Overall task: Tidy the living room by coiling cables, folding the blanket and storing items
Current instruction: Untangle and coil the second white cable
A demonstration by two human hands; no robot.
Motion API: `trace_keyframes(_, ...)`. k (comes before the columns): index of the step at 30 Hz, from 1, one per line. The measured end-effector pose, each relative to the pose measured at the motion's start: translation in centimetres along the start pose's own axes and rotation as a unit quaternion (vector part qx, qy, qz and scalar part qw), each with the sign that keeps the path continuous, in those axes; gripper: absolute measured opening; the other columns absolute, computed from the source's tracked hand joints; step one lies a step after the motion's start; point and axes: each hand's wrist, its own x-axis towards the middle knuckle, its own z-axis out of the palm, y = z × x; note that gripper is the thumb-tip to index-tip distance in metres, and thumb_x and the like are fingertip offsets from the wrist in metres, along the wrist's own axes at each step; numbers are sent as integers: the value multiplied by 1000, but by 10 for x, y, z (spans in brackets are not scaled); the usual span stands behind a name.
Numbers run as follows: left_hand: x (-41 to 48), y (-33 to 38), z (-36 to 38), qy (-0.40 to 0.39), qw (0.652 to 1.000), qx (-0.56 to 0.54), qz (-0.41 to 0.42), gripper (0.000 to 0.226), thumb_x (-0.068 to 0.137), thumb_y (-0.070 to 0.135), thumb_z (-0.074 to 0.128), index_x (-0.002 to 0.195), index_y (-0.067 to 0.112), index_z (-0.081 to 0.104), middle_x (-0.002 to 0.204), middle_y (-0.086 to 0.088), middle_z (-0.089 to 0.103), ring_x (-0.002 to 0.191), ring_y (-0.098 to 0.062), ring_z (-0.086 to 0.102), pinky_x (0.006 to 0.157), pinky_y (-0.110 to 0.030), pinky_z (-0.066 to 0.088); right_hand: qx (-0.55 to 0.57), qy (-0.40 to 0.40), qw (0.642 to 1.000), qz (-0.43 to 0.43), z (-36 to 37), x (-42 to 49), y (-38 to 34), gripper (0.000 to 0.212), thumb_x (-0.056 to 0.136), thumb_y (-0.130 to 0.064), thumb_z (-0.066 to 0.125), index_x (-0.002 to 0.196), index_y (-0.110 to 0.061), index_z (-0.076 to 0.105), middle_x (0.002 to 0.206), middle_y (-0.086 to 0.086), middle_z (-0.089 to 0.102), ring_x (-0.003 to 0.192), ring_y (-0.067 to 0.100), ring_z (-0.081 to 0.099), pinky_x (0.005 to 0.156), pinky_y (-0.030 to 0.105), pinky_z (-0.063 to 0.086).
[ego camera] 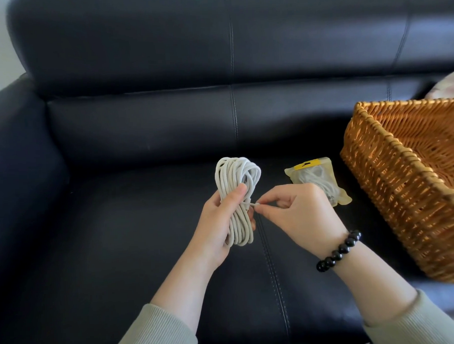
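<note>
A white cable (236, 176) is wound into a long coil of several loops, held upright above the sofa seat. My left hand (220, 224) grips the coil around its middle, thumb across the front. My right hand (300, 212), with a black bead bracelet on the wrist, pinches the cable's loose end just right of the coil. A small yellowish plastic pouch (314, 175) with another white cable inside lies on the seat behind my right hand. A wicker basket (392, 180) stands on the seat at the right, and its visible inside holds nothing.
The black leather sofa (140, 123) fills the view, with its armrest at the left and backrest behind. A piece of light patterned fabric (448, 86) shows at the far right behind the basket.
</note>
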Motion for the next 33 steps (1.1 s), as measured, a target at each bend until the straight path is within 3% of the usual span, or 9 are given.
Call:
trace_keyframes(3, 0, -2, -1, 0, 999, 36, 2, 39, 72, 41, 66, 100, 14, 65, 71, -3, 55, 62, -13, 55, 58, -27, 50, -23, 3, 1000, 8, -1, 0, 6, 19, 85, -23, 68, 70, -33, 64, 61, -14, 65, 63, -4, 59, 59, 12, 45)
trace_keyframes(6, 0, -4, 0, 2, 998, 57, -13, 38, 71, 43, 66, 97, 16, 66, 69, 0, 56, 61, -11, 57, 58, -27, 49, -74, 8, 997, 6, 2, 1, 11, 7, 87, -25, 65, 81, -25, 66, 63, -12, 64, 59, -1, 57, 56, 13, 43)
trace_keyframes(10, 1, -6, 2, 11, 997, 62, -33, 43, 69, 45, 66, 98, 14, 66, 68, 0, 57, 60, -11, 57, 60, -28, 48, -92, 58, 993, -35, 6, -1, 15, 7, 87, -24, 65, 85, -19, 69, 68, -7, 68, 66, 7, 63, 64, 33, 54)
trace_keyframes(15, 1, -7, 4, 39, 996, 12, -73, 54, 70, 45, 67, 107, 6, 68, 68, -2, 57, 58, -12, 57, 58, -27, 49, -144, 100, 976, -131, 12, -2, 18, 4, 84, -13, 68, 81, -13, 67, 67, -10, 58, 58, 10, 56, 52, 34, 52)
trace_keyframes(19, 2, -8, 4, 63, 993, 26, -92, 28, 88, 34, 62, 96, 8, 71, 65, -2, 58, 57, -12, 57, 57, -28, 49, -146, 91, 977, -127, 14, 0, 18, 7, 86, -14, 65, 80, -12, 64, 70, -7, 57, 61, 12, 56, 54, 35, 52)
trace_keyframes(22, 4, -7, 2, 77, 992, 50, -88, 25, 89, 34, 63, 88, 10, 71, 64, -2, 60, 58, -13, 59, 60, -29, 49, -178, 118, 964, -161, 15, 1, 17, 8, 83, -13, 66, 76, -13, 65, 66, -9, 58, 53, 14, 56, 45, 36, 51)
trace_keyframes(26, 4, -5, 2, 65, 990, 80, -100, 27, 87, 37, 65, 82, 12, 72, 63, -3, 61, 59, -13, 60, 62, -30, 49, -206, 151, 949, -183, 18, 3, 20, 20, 85, -21, 51, 73, -13, 65, 65, -5, 60, 47, 18, 56, 38, 36, 47)
trace_keyframes(29, 1, -3, 4, 49, 990, 30, -127, 26, 83, 37, 66, 83, 12, 72, 63, -3, 60, 56, -13, 58, 59, -28, 48, -214, 175, 941, -194, 19, 3, 20, 24, 87, -22, 48, 72, -10, 63, 64, -3, 58, 44, 18, 53, 35, 35, 45)
trace_keyframes(33, -1, -2, 4, 53, 987, -57, -143, 36, 74, 41, 69, 92, 11, 69, 65, -3, 59, 55, -13, 57, 61, -29, 48, -195, 179, 949, -171, 20, 2, 17, 13, 84, -16, 64, 72, -13, 63, 61, -8, 57, 46, 13, 53, 39, 32, 46)
